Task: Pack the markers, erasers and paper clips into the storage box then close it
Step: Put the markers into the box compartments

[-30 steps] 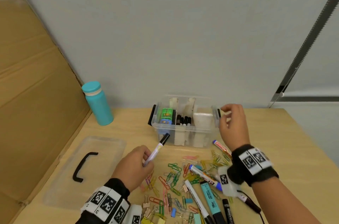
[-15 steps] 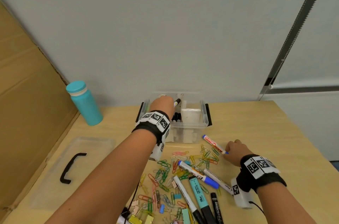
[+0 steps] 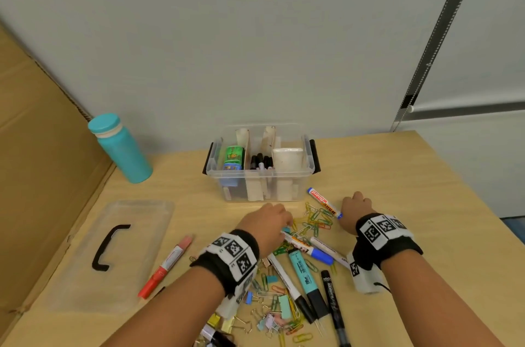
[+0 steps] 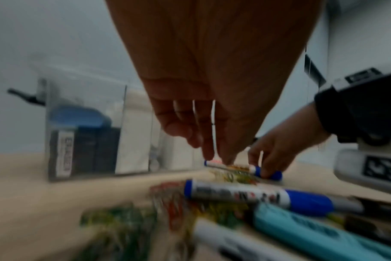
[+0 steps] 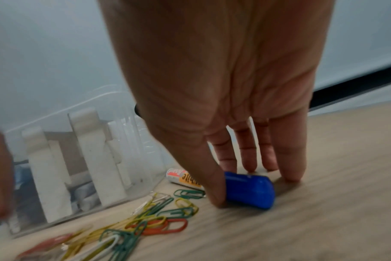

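Observation:
The clear storage box (image 3: 301, 176) stands open at the back of the table, with erasers and black markers in its compartments. My right hand (image 3: 350, 206) pinches the blue cap (image 5: 250, 191) of a whiteboard marker (image 3: 324, 202) that lies on the table just right of the box. My left hand (image 3: 284, 226) hangs over the coloured paper clips (image 3: 315, 221) with fingers (image 4: 209, 151) pointing down, relaxed and holding nothing. More markers lie near me: a blue-capped one (image 3: 308, 248), a teal highlighter (image 3: 304, 275) and a black one (image 3: 333, 304).
The box's clear lid (image 3: 85, 261) with a black handle lies at the left, and a red marker (image 3: 167, 264) rests on its right edge. A teal bottle (image 3: 122, 148) stands back left beside a cardboard wall (image 3: 34, 162). Binder clips (image 3: 270, 318) are scattered at the near edge.
My left hand put the black-capped marker into the box and came back down over the paper clips. My right hand left the box's latch and took hold of the whiteboard marker's blue cap.

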`<state>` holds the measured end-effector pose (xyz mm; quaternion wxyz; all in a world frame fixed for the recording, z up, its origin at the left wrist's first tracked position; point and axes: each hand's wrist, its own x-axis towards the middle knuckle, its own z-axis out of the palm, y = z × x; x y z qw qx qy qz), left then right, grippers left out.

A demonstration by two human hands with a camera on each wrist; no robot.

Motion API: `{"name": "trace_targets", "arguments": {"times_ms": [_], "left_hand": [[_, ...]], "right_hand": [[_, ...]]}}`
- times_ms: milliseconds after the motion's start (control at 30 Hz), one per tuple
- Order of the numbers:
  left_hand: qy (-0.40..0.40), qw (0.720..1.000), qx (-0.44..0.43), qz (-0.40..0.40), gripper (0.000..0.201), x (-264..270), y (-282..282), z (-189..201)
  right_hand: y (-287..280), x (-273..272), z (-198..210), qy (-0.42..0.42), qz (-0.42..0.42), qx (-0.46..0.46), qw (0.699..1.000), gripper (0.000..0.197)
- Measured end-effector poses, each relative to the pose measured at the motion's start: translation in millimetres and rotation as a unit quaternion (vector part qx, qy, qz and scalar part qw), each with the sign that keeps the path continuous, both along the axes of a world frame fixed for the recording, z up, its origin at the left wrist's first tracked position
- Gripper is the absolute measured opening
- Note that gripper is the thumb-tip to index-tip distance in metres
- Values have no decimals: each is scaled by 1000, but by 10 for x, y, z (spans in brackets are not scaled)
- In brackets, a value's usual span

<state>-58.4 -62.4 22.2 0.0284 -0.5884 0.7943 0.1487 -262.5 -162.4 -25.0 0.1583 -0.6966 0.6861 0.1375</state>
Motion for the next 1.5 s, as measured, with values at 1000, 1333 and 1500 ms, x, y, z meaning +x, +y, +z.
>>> {"name": "trace_targets", "arguments": {"times_ms": [1000, 1333, 1500], "left_hand": [[162, 966, -97, 176, 17, 1044, 334, 71], [193, 948, -112, 227, 18, 1283, 446, -61], [170, 951, -104, 237, 18, 1401, 555, -88]], "right_hand": [[418, 399, 1034, -567, 41, -200, 798, 36], [-90, 1491, 1447, -255, 124, -169, 944, 38], [-152, 1774, 1367, -81, 195, -204, 956, 32]]}}
